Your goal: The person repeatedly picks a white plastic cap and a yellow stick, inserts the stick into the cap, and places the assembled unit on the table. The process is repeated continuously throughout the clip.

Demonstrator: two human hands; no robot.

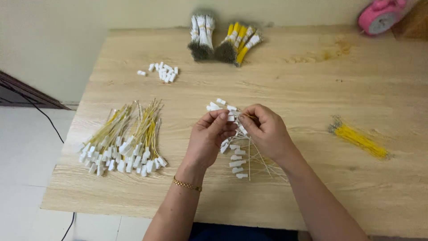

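Both hands meet above the pale wooden table [312, 89]: left hand [208, 136] fingers pinch a small white plastic connector [230, 118], right hand [266, 129] fingers apparently clamp a thin yellow wire; align the wire squarely, keep the grip near its tip.

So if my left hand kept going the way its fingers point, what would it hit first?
The left hand points up and right at the white connector pinched between both hands, so it would likely meet that first, then the right hand. Depth is hard to judge.
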